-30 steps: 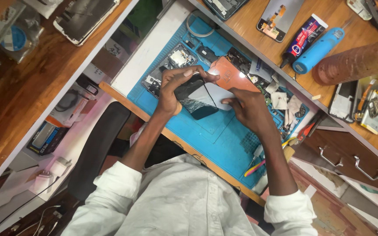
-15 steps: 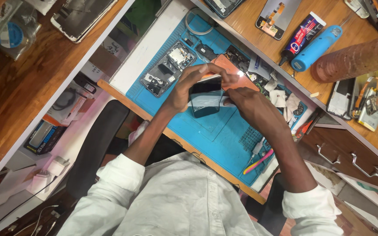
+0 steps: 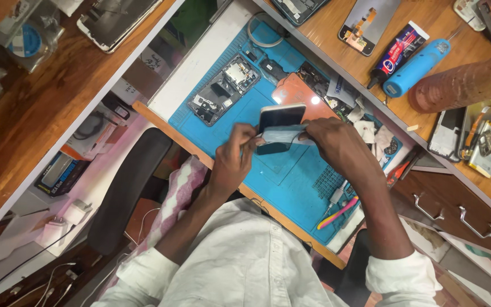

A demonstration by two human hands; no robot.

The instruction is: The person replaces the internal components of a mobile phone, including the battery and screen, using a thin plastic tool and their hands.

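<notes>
In the head view, your left hand (image 3: 235, 162) sits just left of centre, its fingers (image 3: 244, 136) curled narrow and pinched on the left end of a grey-blue cloth (image 3: 282, 135). Your right hand (image 3: 336, 149) is right of centre, its fingers closed tight on the cloth's right end and on the smartphone (image 3: 280, 123) under it. The phone is at the centre of the frame, held above the blue work mat (image 3: 291, 170), its dark screen showing above the cloth and a dark corner below it. The cloth crosses the phone's lower half and hides that part; whether your left fingertips also touch the phone, you cannot tell.

Up and left of the phone, an opened phone chassis (image 3: 223, 90) lies on the mat with its insides showing. Just above the phone lies an orange back cover (image 3: 298, 91). In the upper right of the frame, on the wooden shelf (image 3: 427, 23), lie a black glue tube (image 3: 399, 48) and a blue cylindrical tool (image 3: 417, 67) side by side. Lower right on the mat, a pink-handled tool (image 3: 336, 213) lies near your right forearm.
</notes>
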